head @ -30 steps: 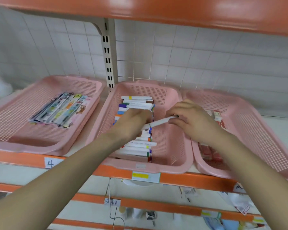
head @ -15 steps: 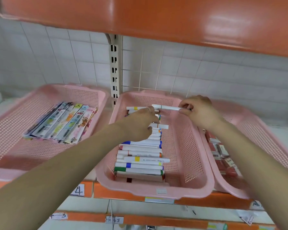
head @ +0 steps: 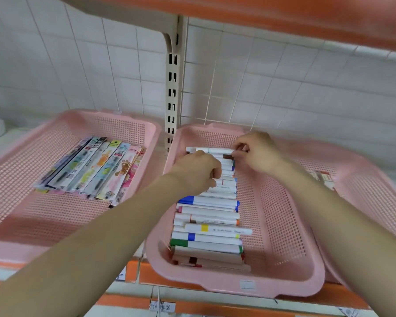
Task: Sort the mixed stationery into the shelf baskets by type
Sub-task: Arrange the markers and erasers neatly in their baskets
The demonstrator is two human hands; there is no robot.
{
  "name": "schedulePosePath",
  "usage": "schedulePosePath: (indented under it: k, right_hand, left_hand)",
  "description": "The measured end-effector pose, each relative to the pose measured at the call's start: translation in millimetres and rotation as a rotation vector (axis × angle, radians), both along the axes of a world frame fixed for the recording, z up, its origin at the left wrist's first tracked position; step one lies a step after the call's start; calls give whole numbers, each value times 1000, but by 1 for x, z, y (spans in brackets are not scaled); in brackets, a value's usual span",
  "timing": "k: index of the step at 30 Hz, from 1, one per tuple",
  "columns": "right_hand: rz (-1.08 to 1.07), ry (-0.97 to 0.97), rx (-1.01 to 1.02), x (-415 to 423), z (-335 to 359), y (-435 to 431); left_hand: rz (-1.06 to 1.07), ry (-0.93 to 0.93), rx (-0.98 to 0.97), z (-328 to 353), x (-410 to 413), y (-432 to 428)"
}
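A pink middle basket (head: 284, 289) holds a row of white markers (head: 208, 225) with coloured caps, laid crosswise from front to back. At the far end of that row lies one white marker (head: 215, 150), and my right hand (head: 258, 152) pinches its right end. My left hand (head: 197, 172) rests knuckles-down on the markers just in front of it, fingers curled; I see nothing held in them.
The pink left basket (head: 124, 115) holds packaged pens (head: 94, 168) in a fanned stack. The pink right basket (head: 364, 170) shows a few small red-and-white items (head: 325, 177) behind my right forearm. An orange shelf (head: 284, 14) hangs low overhead, with a slotted post (head: 173, 88) behind.
My right hand carried the white marker from mid-basket to the back of the row and lowered it onto the stack. My left hand shifted back along the markers. The view moved closer.
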State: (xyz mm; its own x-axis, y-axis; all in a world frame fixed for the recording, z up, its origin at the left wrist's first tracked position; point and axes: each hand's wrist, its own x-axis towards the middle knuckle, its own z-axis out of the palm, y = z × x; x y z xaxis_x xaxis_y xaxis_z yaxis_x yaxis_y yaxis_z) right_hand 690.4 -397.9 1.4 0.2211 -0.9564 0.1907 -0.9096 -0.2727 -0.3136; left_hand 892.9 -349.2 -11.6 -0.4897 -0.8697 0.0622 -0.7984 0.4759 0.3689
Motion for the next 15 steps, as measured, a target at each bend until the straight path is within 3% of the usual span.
schedulePosePath:
  k: [5,11,15]
  right_hand:
    - [16,115,54,17,-7,-2]
    - [104,120,132,24,-10,9]
    - [80,61,75,23,-6,15]
  left_hand:
    - [52,14,-24,-1,0,0]
    - [99,4,37,3,-1,2]
    - [81,-40,41,4,-1,4]
